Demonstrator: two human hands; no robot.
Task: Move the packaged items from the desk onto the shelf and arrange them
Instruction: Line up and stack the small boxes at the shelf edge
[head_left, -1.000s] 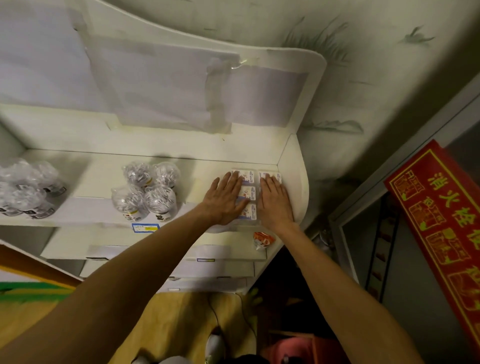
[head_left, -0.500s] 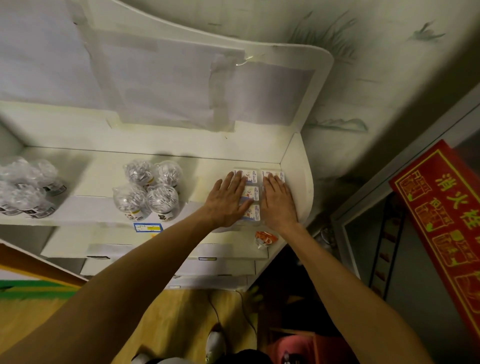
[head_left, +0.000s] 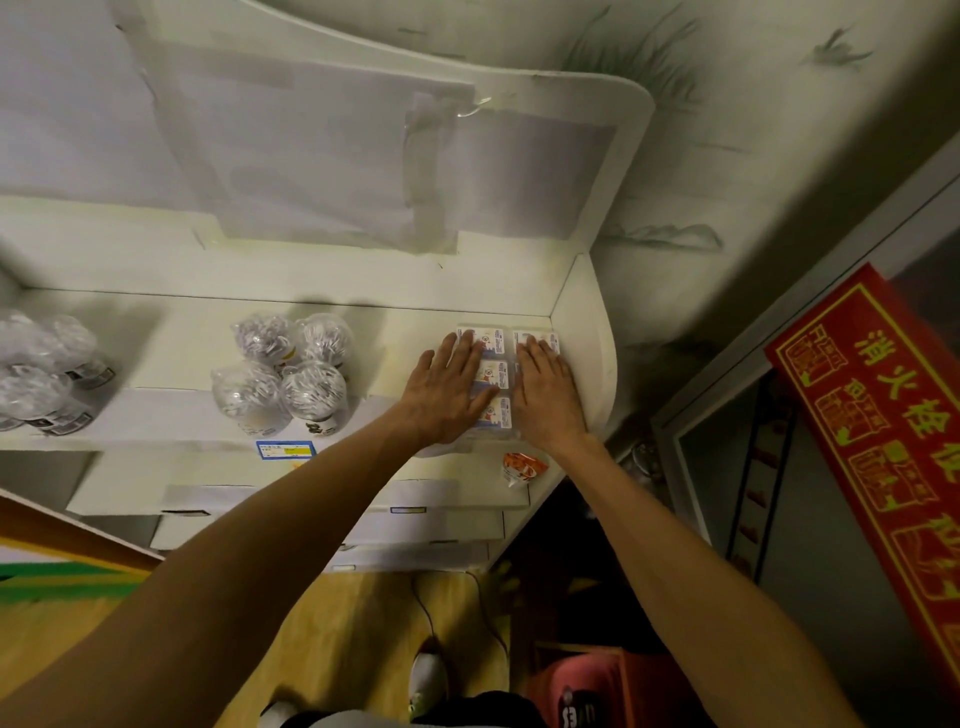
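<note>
Both hands are flat, fingers straight, pressing down on the small white packets (head_left: 492, 375) at the right end of the shelf (head_left: 171, 358), nothing gripped. Left hand (head_left: 451, 392) covers the left column, right hand (head_left: 548, 397) sits on the right column, just beside the shelf's side wall. I can count 4 packets peeking out, the rest are hidden under the palms. Further left there's a cluster of 4 clear round tubs (head_left: 288, 371), plus more clear tubs (head_left: 47, 369) at the far left edge.

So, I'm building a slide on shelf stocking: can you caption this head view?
Left hand and right hand press flat on small white packets at the shelf's right end.
</note>
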